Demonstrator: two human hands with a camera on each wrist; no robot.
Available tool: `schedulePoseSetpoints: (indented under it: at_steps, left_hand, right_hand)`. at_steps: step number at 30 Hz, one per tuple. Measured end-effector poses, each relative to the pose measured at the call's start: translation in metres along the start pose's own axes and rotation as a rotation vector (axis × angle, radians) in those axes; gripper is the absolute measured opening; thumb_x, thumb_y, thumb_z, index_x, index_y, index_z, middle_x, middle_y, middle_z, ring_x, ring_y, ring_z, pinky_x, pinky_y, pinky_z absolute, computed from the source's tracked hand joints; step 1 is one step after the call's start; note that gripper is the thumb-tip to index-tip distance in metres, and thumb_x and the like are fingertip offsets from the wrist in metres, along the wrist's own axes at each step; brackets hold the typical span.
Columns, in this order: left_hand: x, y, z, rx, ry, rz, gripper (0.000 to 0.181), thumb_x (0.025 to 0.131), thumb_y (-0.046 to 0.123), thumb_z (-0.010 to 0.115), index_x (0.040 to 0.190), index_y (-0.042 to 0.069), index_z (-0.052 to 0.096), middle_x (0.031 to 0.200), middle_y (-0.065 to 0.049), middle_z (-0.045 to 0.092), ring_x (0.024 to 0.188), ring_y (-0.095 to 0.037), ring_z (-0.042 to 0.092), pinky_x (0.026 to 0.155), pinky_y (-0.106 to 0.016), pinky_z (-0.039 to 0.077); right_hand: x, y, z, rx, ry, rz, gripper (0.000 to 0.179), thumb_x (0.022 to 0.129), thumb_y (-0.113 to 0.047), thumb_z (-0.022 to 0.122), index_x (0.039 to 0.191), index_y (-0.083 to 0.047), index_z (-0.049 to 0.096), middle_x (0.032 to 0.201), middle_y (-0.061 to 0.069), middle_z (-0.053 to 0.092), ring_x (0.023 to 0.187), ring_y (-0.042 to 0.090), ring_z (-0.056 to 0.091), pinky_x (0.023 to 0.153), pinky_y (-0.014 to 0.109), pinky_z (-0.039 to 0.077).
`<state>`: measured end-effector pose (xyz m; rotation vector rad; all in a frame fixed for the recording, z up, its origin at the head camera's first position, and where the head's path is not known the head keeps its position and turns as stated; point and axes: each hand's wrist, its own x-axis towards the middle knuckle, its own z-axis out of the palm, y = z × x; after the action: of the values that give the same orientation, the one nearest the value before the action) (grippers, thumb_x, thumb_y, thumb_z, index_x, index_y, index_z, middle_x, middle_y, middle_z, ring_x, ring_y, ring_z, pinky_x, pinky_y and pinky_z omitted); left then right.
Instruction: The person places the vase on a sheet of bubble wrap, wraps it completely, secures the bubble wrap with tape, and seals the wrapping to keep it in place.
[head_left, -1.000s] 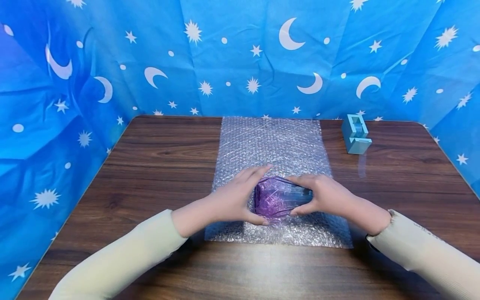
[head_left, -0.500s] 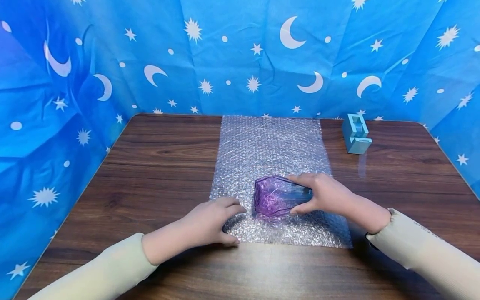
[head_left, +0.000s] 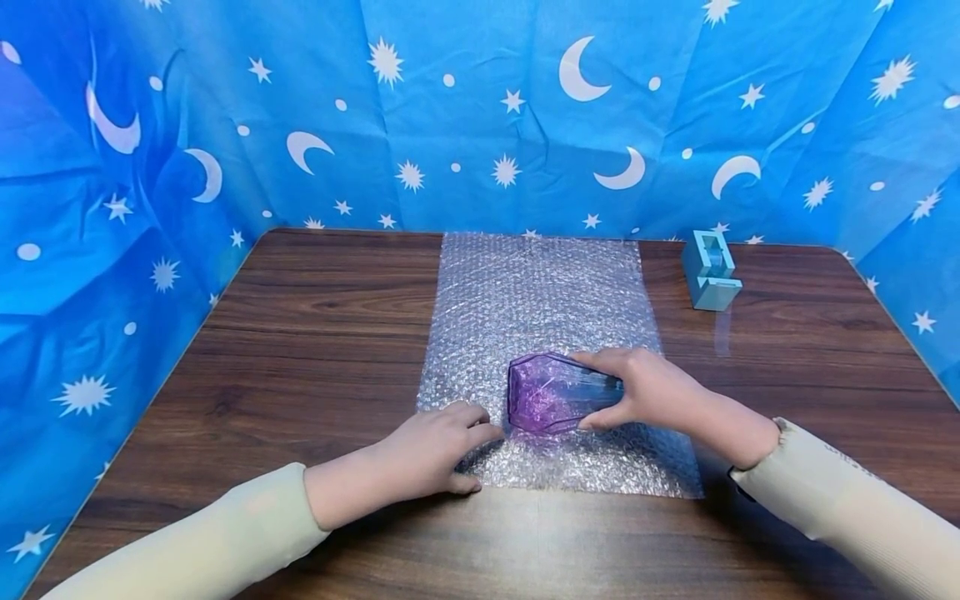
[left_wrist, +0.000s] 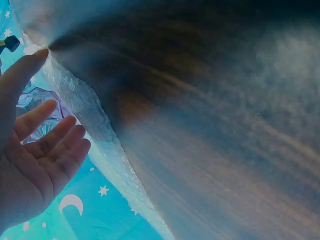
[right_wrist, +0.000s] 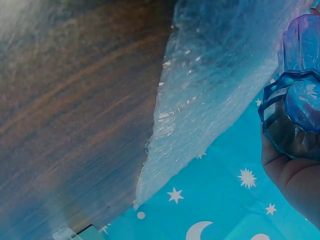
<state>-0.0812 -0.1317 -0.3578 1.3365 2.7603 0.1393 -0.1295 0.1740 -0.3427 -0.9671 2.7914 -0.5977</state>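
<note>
A faceted glass vase (head_left: pixel 551 396), purple at one end and blue at the other, lies on its side on a sheet of bubble wrap (head_left: pixel 540 292). My right hand (head_left: pixel 656 396) grips the vase around its blue end, thumb on the near side and fingers on the far side. The vase's blue open mouth (right_wrist: pixel 285 120) faces the camera in the right wrist view. My left hand (head_left: pixel 431 450) is at the wrap's near left corner, away from the vase. Its fingers (left_wrist: pixel 62 142) are loosely extended, and the thumb reaches the wrap's edge in the left wrist view.
A light blue tape dispenser (head_left: pixel 711 271) stands at the back right of the brown wooden table (head_left: pixel 322 333), with a strip of clear tape (head_left: pixel 722 333) in front of it. A blue cloth (head_left: pixel 480 108) with white moons and stars hangs behind and along the sides.
My left hand has left the purple end of the vase and moved down and left to the wrap's near left corner, lately shifting slightly right. My right hand and the vase stay put.
</note>
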Motion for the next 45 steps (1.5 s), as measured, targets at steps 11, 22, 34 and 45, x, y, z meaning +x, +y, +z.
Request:
schedulePoseSetpoints:
  at_steps: [11, 22, 34, 45]
  left_hand:
    - [0.006, 0.007, 0.009, 0.249, 0.188, 0.149, 0.048, 0.074, 0.002, 0.068, 0.120, 0.013, 0.063, 0.097, 0.001, 0.064, 0.088, -0.013, 0.063, 0.069, -0.026, 0.057]
    - [0.019, 0.016, 0.014, 0.487, 0.471, 0.270, 0.006, 0.084, 0.024, 0.065, 0.088, 0.019, 0.065, 0.078, 0.009, 0.063, 0.069, -0.008, 0.057, 0.053, -0.019, 0.046]
    - [0.035, 0.024, -0.004, 0.578, 0.526, 0.366, 0.013, 0.091, 0.028, 0.063, 0.080, 0.021, 0.065, 0.073, 0.012, 0.062, 0.067, -0.007, 0.054, 0.055, -0.019, 0.041]
    - [0.039, 0.015, -0.012, 0.441, 0.556, 0.276, 0.011, 0.084, 0.014, 0.069, 0.075, 0.017, 0.064, 0.075, 0.009, 0.065, 0.069, -0.008, 0.055, 0.057, -0.017, 0.045]
  right_hand:
    - [0.003, -0.001, -0.002, -0.031, -0.014, 0.001, 0.080, 0.076, -0.052, 0.079, 0.141, -0.011, 0.055, 0.132, 0.017, 0.065, 0.120, 0.035, 0.063, 0.099, 0.053, 0.052]
    - [0.005, -0.003, -0.001, -0.045, -0.025, 0.003, 0.081, 0.077, -0.053, 0.079, 0.142, -0.011, 0.054, 0.133, 0.018, 0.064, 0.121, 0.036, 0.063, 0.099, 0.053, 0.052]
    - [0.005, -0.002, -0.003, -0.048, -0.026, -0.015, 0.080, 0.077, -0.052, 0.079, 0.141, -0.010, 0.055, 0.132, 0.018, 0.065, 0.117, 0.034, 0.065, 0.095, 0.050, 0.055]
    - [0.007, -0.001, -0.005, -0.044, -0.042, -0.013, 0.080, 0.077, -0.052, 0.079, 0.140, -0.008, 0.056, 0.131, 0.017, 0.065, 0.118, 0.034, 0.064, 0.098, 0.050, 0.053]
